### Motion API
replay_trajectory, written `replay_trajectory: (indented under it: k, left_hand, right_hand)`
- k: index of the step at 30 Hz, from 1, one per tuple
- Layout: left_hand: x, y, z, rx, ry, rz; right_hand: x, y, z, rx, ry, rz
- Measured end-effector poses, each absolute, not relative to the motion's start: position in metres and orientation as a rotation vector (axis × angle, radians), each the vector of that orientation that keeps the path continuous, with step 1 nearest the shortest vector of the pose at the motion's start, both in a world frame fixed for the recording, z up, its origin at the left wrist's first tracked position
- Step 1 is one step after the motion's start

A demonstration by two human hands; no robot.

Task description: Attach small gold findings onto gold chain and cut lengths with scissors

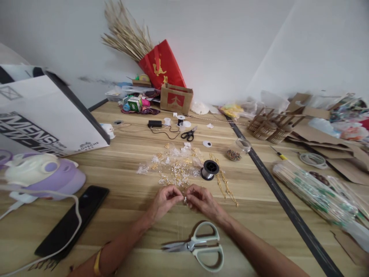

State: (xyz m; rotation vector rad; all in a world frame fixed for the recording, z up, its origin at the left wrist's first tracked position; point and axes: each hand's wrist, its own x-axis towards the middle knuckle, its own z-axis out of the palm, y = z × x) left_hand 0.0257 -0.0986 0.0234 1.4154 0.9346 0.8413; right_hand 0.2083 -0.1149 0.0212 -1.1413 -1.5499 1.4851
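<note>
My left hand and my right hand meet at the middle of the wooden table, fingers pinched together around a tiny bead or metal piece held between them. Just beyond my fingers lies a scatter of small gold and clear beads in little plastic bags. A spool of thin wire stands to the right of the beads, with gold chains stretched out beside it. Pale green scissors lie shut on the table between my forearms.
A black phone and a lilac object with a white cable sit at left, below a large white paper bag. Black scissors, a red bag, a bead jar, cardboard pieces and wrapped sticks lie further off.
</note>
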Motion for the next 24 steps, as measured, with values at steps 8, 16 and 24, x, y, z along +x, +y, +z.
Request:
replay_trajectory:
  k: [8,16,24]
  left_hand:
    - [0.0252,-0.0965,0.0187,1.359,0.874,0.847]
    - [0.0260,-0.0974,0.0146,1.263,0.892,0.788]
    - [0.0236,-0.0957,0.0190,1.206,0.859,0.715]
  right_hand:
    - [0.2073,-0.1175,0.0200,-1.142,-1.569,1.510]
    - [0.2056,-0.1193,0.0195,-1.150,-1.558,1.554]
    - [0.2043,-0.1202,0.0214,-1.132,-1.484,1.648]
